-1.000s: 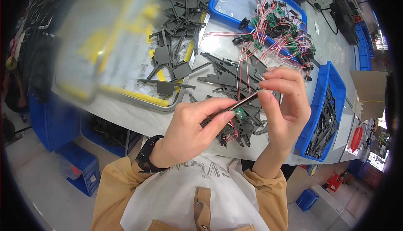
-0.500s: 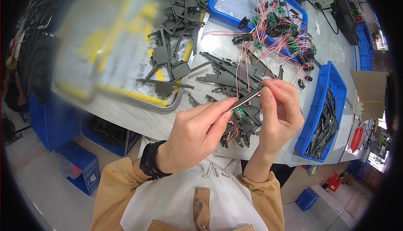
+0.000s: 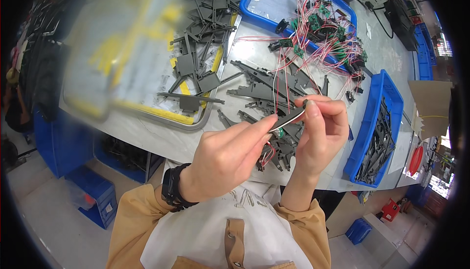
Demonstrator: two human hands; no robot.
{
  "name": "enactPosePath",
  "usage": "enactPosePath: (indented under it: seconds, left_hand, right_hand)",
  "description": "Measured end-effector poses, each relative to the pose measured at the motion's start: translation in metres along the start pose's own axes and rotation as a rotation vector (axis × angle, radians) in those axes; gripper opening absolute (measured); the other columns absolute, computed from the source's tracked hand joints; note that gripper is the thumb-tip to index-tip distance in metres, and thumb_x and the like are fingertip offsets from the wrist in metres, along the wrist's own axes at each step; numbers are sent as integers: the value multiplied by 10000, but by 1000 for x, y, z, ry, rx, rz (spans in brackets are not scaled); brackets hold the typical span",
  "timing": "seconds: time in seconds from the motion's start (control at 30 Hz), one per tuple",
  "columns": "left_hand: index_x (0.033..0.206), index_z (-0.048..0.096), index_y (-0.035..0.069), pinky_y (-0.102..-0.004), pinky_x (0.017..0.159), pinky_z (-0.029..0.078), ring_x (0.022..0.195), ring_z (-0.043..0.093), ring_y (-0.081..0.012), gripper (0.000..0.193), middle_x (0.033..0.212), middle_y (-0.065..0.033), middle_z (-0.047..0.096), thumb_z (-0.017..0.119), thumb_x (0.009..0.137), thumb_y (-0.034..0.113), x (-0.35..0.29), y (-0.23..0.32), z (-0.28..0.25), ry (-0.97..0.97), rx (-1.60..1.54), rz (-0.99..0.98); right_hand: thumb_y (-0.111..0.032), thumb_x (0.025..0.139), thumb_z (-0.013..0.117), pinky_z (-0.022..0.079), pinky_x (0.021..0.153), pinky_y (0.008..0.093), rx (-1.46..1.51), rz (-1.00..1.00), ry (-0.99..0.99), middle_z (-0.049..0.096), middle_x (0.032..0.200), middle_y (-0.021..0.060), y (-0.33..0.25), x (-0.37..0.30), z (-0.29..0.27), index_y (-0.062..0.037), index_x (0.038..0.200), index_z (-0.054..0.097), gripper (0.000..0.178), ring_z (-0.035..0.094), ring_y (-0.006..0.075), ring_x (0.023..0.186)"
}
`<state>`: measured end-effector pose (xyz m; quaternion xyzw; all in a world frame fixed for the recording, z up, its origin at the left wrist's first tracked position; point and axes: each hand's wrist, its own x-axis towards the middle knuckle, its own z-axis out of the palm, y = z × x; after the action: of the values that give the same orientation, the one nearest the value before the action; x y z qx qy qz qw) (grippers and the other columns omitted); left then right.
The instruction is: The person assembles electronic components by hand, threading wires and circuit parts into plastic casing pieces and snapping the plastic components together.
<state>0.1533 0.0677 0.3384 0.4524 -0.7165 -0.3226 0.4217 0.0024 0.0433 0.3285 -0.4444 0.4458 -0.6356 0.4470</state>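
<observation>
Between my two hands is a dark grey plastic part (image 3: 288, 120) with a white wire along its near edge. My left hand (image 3: 230, 159) pinches its left end between thumb and fingers. The other end sits in the pinch of my right hand (image 3: 320, 129), tipped up a little. Just below the part shows a small green circuit board (image 3: 278, 133), partly hidden by my left fingers. A loop of red and white wire (image 3: 267, 156) hangs beside it. Under my hands lies a pile of similar dark grey parts (image 3: 259, 92) on the table.
A metal-rimmed tray (image 3: 198, 124) with yellow tape holds more dark grey parts at the left. At the back, a blue tray (image 3: 249, 7) overflows with wired green boards, their red and white wires trailing over the table. Another blue tray (image 3: 397, 93) of grey parts stands right.
The grey part has turned between my hands, so more of its flat face shows. My right hand has shifted slightly down and left.
</observation>
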Motion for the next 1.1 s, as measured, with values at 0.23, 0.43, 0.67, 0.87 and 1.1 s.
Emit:
enactPosePath:
  seconds: [0.23,0.43,0.67,0.87,1.1]
  left_hand:
    - [996,595,-31,-245,485,426,536,559,-165,274,681,-115,600,582,725,-63,-1,5,-1,-16,-108,-116]
    - [1008,585,-46,-245,518,444,582,581,-160,273,739,-121,620,565,737,-64,-2,7,0,-1,-199,-110]
    - [1045,551,-52,-261,463,435,546,567,-177,298,727,-132,591,544,747,-68,-4,4,0,-6,-241,-90]
    - [1046,554,-51,-261,454,431,531,557,-165,300,727,-130,594,539,747,-69,-4,5,3,2,-256,-105]
    - [1054,555,-41,-271,435,419,494,533,-190,341,671,-115,560,545,714,-74,-4,2,4,6,-235,-24]
  right_hand:
    - [45,813,521,499,578,229,-60,-173,15,577,875,195,5,-9,5,15,897,446,117,574,138,651]
    - [75,808,504,521,629,274,-56,-286,-20,558,913,212,7,-13,6,19,939,427,162,589,189,720]
    - [90,793,517,523,675,294,-85,-209,-4,558,912,201,0,-15,8,39,948,425,187,595,205,753]
    - [96,784,524,521,681,288,-113,-215,14,561,901,184,2,-15,8,34,961,429,209,596,201,757]
    - [57,798,522,514,654,302,158,-114,10,561,872,183,-1,-14,8,8,957,431,190,592,206,719]
